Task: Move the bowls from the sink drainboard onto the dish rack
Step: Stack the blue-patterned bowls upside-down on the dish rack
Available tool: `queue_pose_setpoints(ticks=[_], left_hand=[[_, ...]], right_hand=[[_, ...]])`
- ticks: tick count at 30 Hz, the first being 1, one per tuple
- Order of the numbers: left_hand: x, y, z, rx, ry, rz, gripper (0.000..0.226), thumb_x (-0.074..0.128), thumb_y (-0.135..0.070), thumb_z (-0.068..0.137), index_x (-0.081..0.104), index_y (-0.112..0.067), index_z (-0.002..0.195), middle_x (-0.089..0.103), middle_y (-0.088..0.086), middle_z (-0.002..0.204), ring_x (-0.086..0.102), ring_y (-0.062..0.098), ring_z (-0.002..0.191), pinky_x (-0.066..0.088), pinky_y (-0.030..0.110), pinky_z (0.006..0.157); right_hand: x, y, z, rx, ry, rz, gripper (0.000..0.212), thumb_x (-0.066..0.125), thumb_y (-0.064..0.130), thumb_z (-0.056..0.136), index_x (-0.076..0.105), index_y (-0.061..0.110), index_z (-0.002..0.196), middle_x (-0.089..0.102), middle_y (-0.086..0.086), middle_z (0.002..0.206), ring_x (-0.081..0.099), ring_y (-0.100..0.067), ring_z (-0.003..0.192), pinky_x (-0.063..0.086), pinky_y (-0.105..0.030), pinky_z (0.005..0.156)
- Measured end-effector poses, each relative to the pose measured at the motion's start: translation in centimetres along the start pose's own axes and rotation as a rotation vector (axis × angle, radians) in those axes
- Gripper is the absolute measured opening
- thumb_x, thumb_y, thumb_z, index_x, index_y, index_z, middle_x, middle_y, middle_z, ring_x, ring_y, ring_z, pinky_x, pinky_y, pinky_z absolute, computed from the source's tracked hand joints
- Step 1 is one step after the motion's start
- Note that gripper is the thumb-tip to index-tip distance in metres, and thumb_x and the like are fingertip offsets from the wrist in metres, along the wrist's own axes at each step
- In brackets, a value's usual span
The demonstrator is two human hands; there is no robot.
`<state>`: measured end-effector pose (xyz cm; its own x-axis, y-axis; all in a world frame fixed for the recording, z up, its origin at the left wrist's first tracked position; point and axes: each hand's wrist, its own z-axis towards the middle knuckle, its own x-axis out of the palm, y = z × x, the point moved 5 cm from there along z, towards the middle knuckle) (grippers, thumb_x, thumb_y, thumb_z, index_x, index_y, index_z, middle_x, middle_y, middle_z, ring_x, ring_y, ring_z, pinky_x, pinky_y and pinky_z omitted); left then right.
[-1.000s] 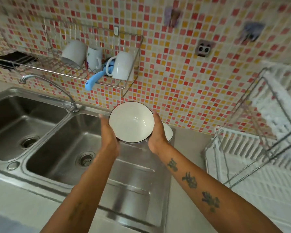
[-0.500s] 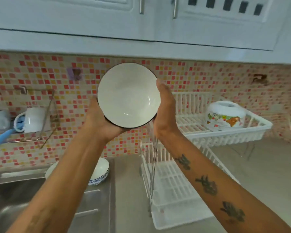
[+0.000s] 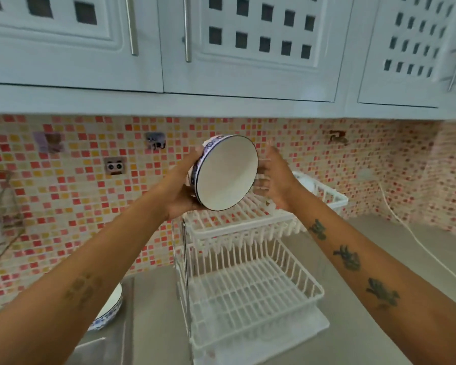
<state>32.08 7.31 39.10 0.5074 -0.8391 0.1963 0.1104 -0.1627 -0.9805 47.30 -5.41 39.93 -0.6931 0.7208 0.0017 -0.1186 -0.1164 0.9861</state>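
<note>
The white ceramic bowl with a blue-patterned outside (image 3: pixel 225 173) is tipped on edge, mouth facing right, clamped in the left hand (image 3: pixel 181 188) directly above the white two-tier wire dish rack's (image 3: pixel 250 293) upper shelf, while the right hand (image 3: pixel 274 175), blurred, spreads open just beside its rim.

Two bowls show, one (image 3: pixel 225 172) held up and one (image 3: pixel 108 309) at the drainboard's edge, along with two hands (image 3: pixel 181 188) (image 3: pixel 275 177), one two-tier dish rack (image 3: pixel 248 259) and three cupboard doors (image 3: pixel 63 40).
</note>
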Motion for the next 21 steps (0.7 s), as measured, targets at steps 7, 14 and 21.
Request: queue_pose_setpoints(ticks=[7, 14, 21], left_hand=[[0.9, 0.7, 1.8, 0.296, -0.086, 0.641, 0.05, 0.084, -0.039, 0.07, 0.054, -0.019, 0.105, 0.065, 0.004, 0.107, 0.067, 0.017, 0.085, 0.054, 0.026, 0.063], [1.5, 2.3, 2.4, 0.369, -0.066, 0.968, 0.069, 0.09, -0.038, 0.06, 0.048, -0.022, 0.111, 0.063, -0.004, 0.104, 0.065, 0.01, 0.083, 0.056, 0.023, 0.06], [1.9, 2.9, 2.8, 0.349, -0.037, 1.085, 0.073, 0.09, -0.042, 0.059, 0.044, -0.022, 0.112, 0.057, -0.004, 0.106, 0.058, 0.005, 0.079, 0.054, 0.027, 0.059]], right_hand=[[-0.8, -4.0, 3.3, 0.226, 0.072, -0.068, 0.078, 0.028, 0.074, 0.086, 0.06, 0.005, 0.103, 0.062, -0.03, 0.111, 0.056, -0.028, 0.092, 0.047, -0.038, 0.097], [0.9, -5.9, 3.5, 0.276, 0.293, -0.116, 0.033, 0.051, 0.045, 0.094, 0.063, 0.02, 0.112, 0.071, -0.008, 0.107, 0.067, -0.027, 0.098, 0.051, -0.046, 0.098], [0.6, -6.2, 3.3, 0.317, 0.263, -0.149, 0.022, 0.051, 0.031, 0.097, 0.055, 0.018, 0.114, 0.067, -0.004, 0.091, 0.065, -0.021, 0.079, 0.054, -0.037, 0.078]])
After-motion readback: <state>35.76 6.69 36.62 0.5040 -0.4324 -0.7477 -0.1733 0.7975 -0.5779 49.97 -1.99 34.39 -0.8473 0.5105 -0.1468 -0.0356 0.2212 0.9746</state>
